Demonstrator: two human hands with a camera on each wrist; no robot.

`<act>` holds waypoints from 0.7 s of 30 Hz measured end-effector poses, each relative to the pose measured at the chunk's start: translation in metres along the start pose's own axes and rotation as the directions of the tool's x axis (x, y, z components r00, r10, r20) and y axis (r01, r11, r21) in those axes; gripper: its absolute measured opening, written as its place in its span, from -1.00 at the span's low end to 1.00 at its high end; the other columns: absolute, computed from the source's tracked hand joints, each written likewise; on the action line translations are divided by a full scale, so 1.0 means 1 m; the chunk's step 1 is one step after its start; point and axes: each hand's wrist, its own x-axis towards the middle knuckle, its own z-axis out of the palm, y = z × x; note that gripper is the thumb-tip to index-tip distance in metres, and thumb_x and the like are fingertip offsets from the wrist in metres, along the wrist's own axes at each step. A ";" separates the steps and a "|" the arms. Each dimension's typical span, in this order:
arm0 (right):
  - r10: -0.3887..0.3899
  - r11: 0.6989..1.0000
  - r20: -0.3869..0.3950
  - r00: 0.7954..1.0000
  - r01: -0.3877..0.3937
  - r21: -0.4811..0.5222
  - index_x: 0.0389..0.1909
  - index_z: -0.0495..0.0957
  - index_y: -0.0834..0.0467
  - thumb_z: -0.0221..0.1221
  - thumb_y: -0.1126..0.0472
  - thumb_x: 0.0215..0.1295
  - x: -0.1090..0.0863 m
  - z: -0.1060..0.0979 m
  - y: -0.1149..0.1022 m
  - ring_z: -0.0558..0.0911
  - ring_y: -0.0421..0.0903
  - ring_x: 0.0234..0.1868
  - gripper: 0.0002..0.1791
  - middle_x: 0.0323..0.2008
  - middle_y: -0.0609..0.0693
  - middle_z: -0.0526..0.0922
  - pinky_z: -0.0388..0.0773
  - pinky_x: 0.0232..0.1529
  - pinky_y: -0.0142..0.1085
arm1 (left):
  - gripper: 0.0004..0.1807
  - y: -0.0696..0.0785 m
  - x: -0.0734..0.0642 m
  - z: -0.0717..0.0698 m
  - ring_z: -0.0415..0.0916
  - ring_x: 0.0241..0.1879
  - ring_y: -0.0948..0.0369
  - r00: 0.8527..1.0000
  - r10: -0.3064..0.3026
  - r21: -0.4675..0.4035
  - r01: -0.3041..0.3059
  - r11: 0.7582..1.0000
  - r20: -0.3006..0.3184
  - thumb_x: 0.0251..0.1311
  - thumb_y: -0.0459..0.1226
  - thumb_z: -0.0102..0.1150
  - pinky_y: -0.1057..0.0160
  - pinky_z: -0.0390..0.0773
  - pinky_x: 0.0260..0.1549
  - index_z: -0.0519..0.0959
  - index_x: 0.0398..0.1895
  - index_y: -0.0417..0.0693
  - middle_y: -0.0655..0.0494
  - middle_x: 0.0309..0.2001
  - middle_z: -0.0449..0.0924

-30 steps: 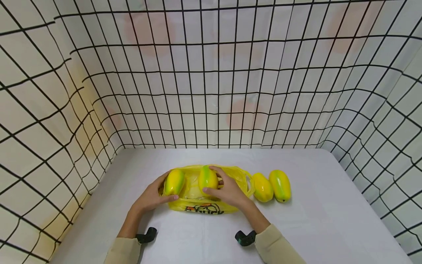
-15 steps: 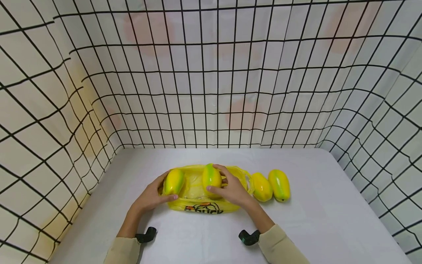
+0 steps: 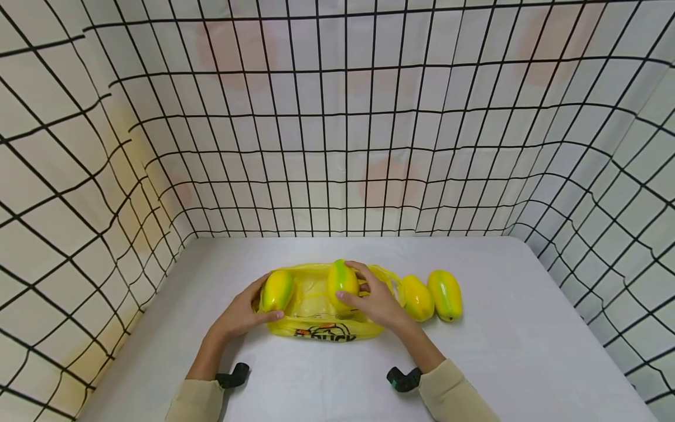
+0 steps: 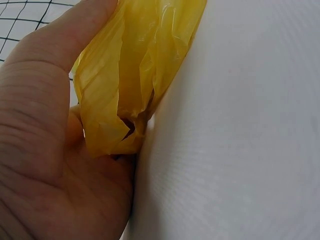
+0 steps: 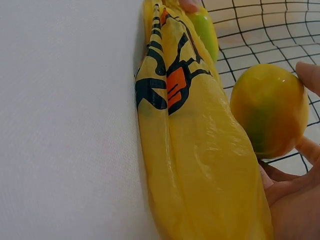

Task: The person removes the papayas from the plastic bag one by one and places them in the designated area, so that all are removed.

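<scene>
A yellow plastic bag (image 3: 321, 330) with black and orange print lies spread on the table, its mouth facing up. My left hand (image 3: 241, 310) holds its left end, thumb along the front edge; the left wrist view shows crumpled bag (image 4: 135, 65) against the palm. One oblong yellow-green fruit (image 3: 278, 290) sits inside that end, close to the left thumb and fingers. With thumb and fingers my right hand (image 3: 377, 299) grips a second such fruit (image 3: 341, 287) over the bag's right half. In the right wrist view this fruit (image 5: 270, 110) shows above the bag's edge.
Two more yellow-green fruits, one (image 3: 418, 299) near the bag's handle and another (image 3: 445, 296) beside it, lie to the right on the white table (image 3: 501, 340). A black wire grid (image 3: 348, 149) encloses the back and both sides.
My right hand has moved right and slightly up in the head view, taking the gripped fruit along the bag. The left hand keeps its place on the bag's left end.
</scene>
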 end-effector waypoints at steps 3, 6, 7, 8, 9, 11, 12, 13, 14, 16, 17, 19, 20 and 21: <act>0.000 1.000 -0.003 1.000 0.000 0.016 0.35 0.18 -0.50 0.27 -0.35 0.08 -0.002 -0.002 0.000 0.48 0.07 0.19 -0.21 0.35 -0.10 0.29 0.63 0.00 -0.14 | 0.13 0.000 0.000 0.000 0.19 0.41 0.00 1.000 -0.005 0.002 0.005 1.000 0.001 -0.11 0.24 0.38 -0.25 0.21 0.34 -0.02 0.53 0.33 0.10 0.48 0.15; 0.000 1.000 -0.006 1.000 0.001 0.022 0.33 0.19 -0.51 0.28 -0.34 0.08 -0.004 -0.005 0.001 0.49 0.06 0.19 -0.23 0.35 -0.10 0.31 0.63 0.00 -0.15 | 0.14 -0.001 -0.001 0.000 0.18 0.41 0.01 1.000 -0.015 -0.001 0.015 1.000 -0.003 -0.13 0.23 0.39 -0.24 0.20 0.35 -0.01 0.53 0.35 0.12 0.47 0.15; -0.002 1.000 -0.009 1.000 0.002 0.022 0.33 0.20 -0.52 0.28 -0.34 0.08 -0.004 -0.006 0.001 0.49 0.07 0.19 -0.23 0.34 -0.09 0.31 0.63 0.00 -0.15 | 0.14 -0.001 -0.001 -0.001 0.19 0.40 0.02 1.000 -0.018 -0.002 0.018 1.000 -0.003 -0.13 0.23 0.39 -0.24 0.21 0.35 -0.01 0.52 0.35 0.12 0.47 0.15; -0.004 1.000 -0.012 1.000 0.004 0.015 0.32 0.19 -0.53 0.27 -0.35 0.08 -0.004 -0.007 0.002 0.50 0.06 0.18 -0.24 0.34 -0.08 0.32 0.63 -0.01 -0.15 | 0.14 -0.001 -0.001 -0.001 0.19 0.40 0.02 1.000 -0.021 -0.002 0.021 1.000 -0.003 -0.13 0.24 0.39 -0.24 0.21 0.35 -0.01 0.52 0.35 0.12 0.47 0.15; -0.010 1.000 -0.015 1.000 0.010 0.018 0.32 0.19 -0.52 0.27 -0.34 0.08 -0.005 -0.009 0.002 0.50 0.07 0.18 -0.24 0.35 -0.07 0.32 0.64 -0.02 -0.15 | 0.14 -0.001 -0.001 -0.001 0.19 0.40 0.01 1.000 -0.023 -0.001 0.023 1.000 -0.002 -0.13 0.24 0.39 -0.24 0.21 0.35 -0.02 0.53 0.34 0.12 0.47 0.15; -0.017 1.000 -0.026 1.000 0.018 0.020 0.32 0.20 -0.52 0.27 -0.33 0.09 -0.005 -0.013 0.002 0.51 0.07 0.17 -0.25 0.35 -0.05 0.32 0.65 -0.03 -0.14 | 0.14 -0.001 -0.001 0.000 0.19 0.40 0.01 1.000 -0.027 -0.002 0.027 1.000 -0.001 -0.13 0.24 0.39 -0.24 0.20 0.35 -0.02 0.53 0.34 0.12 0.48 0.14; -0.023 0.999 -0.030 0.999 0.024 0.027 0.33 0.20 -0.51 0.27 -0.33 0.10 -0.005 -0.015 0.002 0.52 0.08 0.17 -0.25 0.35 -0.05 0.32 0.65 -0.04 -0.14 | 0.15 -0.001 -0.001 0.000 0.19 0.40 0.02 1.000 -0.029 -0.001 0.029 1.000 0.000 -0.14 0.24 0.39 -0.24 0.21 0.35 -0.02 0.53 0.35 0.12 0.48 0.14; -0.028 0.999 -0.032 0.999 0.029 0.033 0.33 0.20 -0.50 0.27 -0.32 0.11 -0.006 -0.017 0.002 0.52 0.08 0.17 -0.25 0.34 -0.04 0.33 0.65 -0.04 -0.13 | 0.14 -0.001 -0.001 0.000 0.19 0.40 0.02 1.000 -0.029 0.000 0.029 1.000 0.002 -0.13 0.25 0.38 -0.24 0.20 0.35 -0.02 0.53 0.35 0.12 0.48 0.14; -0.031 0.999 -0.032 0.999 0.033 0.038 0.34 0.20 -0.49 0.27 -0.31 0.11 -0.006 -0.020 0.002 0.52 0.09 0.18 -0.25 0.34 -0.04 0.33 0.65 -0.03 -0.13 | 0.14 -0.001 -0.001 0.000 0.18 0.41 0.01 1.000 -0.029 0.000 0.029 1.000 0.003 -0.13 0.25 0.38 -0.24 0.20 0.35 -0.02 0.53 0.34 0.11 0.48 0.13; -0.031 0.998 -0.030 0.999 0.033 0.047 0.34 0.19 -0.49 0.27 -0.31 0.11 -0.007 -0.024 0.002 0.51 0.10 0.20 -0.24 0.35 -0.03 0.33 0.65 -0.01 -0.12 | 0.14 0.000 -0.001 0.000 0.17 0.42 0.00 1.000 -0.030 0.000 0.030 1.000 0.005 -0.12 0.25 0.38 -0.25 0.19 0.36 -0.03 0.53 0.35 0.11 0.49 0.13; -0.037 0.998 -0.026 0.999 0.038 0.049 0.35 0.19 -0.47 0.27 -0.30 0.12 -0.007 -0.026 0.002 0.50 0.13 0.21 -0.23 0.35 -0.01 0.32 0.64 0.01 -0.11 | 0.14 0.000 -0.001 0.000 0.16 0.42 0.00 1.000 -0.028 -0.001 0.028 1.000 0.005 -0.12 0.25 0.38 -0.25 0.18 0.36 -0.03 0.53 0.34 0.10 0.49 0.12; -0.035 0.998 -0.019 0.999 0.036 0.046 0.36 0.17 -0.47 0.27 -0.31 0.12 -0.007 -0.029 0.002 0.49 0.14 0.23 -0.23 0.36 0.00 0.32 0.64 0.02 -0.10 | 0.13 0.000 -0.002 -0.001 0.15 0.43 -0.01 1.000 -0.024 -0.006 0.024 1.000 0.005 -0.11 0.24 0.38 -0.25 0.17 0.36 -0.03 0.53 0.34 0.10 0.49 0.12; -0.037 0.998 -0.017 0.999 0.038 0.043 0.36 0.17 -0.46 0.26 -0.31 0.12 -0.008 -0.031 0.002 0.48 0.14 0.23 -0.23 0.36 0.01 0.31 0.63 0.04 -0.10 | 0.13 0.001 -0.002 -0.001 0.15 0.43 -0.01 1.000 -0.020 -0.011 0.020 1.000 0.005 -0.10 0.23 0.38 -0.26 0.17 0.36 -0.03 0.53 0.34 0.09 0.49 0.12; -0.038 0.998 -0.016 0.999 0.039 0.041 0.36 0.16 -0.46 0.27 -0.30 0.13 -0.008 -0.032 0.002 0.48 0.15 0.24 -0.23 0.37 0.01 0.31 0.63 0.04 -0.10 | 0.13 0.001 -0.002 -0.002 0.15 0.43 -0.01 1.000 -0.017 -0.012 0.017 1.000 0.005 -0.09 0.23 0.38 -0.26 0.16 0.36 -0.03 0.53 0.34 0.09 0.49 0.13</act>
